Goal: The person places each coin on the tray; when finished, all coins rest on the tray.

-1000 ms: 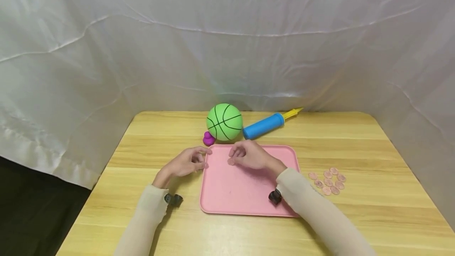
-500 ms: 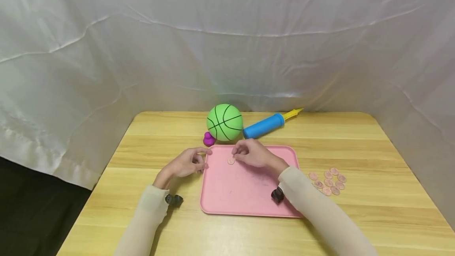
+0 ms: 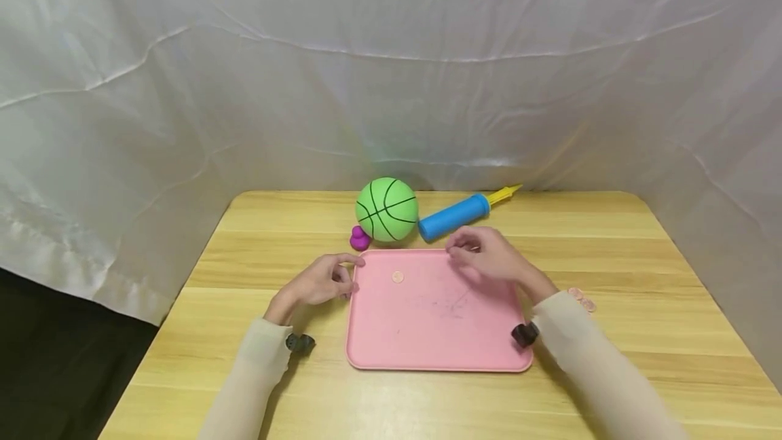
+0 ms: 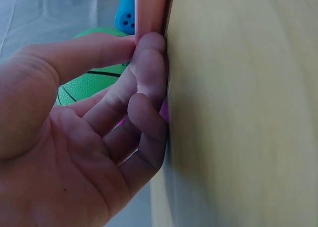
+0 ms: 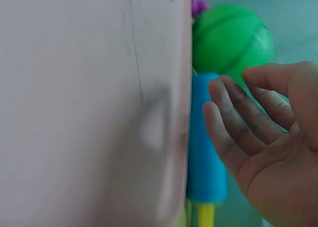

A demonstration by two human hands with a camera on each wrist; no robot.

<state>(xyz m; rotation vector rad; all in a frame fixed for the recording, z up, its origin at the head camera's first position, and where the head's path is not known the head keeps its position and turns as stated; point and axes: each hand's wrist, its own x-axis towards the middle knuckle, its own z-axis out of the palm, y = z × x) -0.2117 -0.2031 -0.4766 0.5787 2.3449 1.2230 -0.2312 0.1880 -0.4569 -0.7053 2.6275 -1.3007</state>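
In the head view a pink tray point(image 3: 421, 348) lies on the wooden table. One copper-coloured coin point(image 3: 398, 277) rests flat in its upper left part. My left hand point(image 3: 318, 280) holds the tray's left rim near the far corner, thumb and curled fingers right at the edge in the left wrist view. Over the far right part of the tray hovers my right hand point(image 3: 489, 253), its fingers loosely bent with nothing between them. To the right on the table lie more coins point(image 3: 582, 299), partly hidden behind my right sleeve.
Behind the tray sit a green ball point(image 3: 387, 209) with black basketball lines, a small purple knobbed piece point(image 3: 360, 238) and a blue hand pump point(image 3: 455, 216) with a yellow nozzle. A pale curtain point(image 3: 391, 107) hangs beyond the table's far edge.
My right hand has let go of the coin, leaving it on the tray, and has moved right. Its sleeve now covers most of the coins on the table. My left hand stays put.
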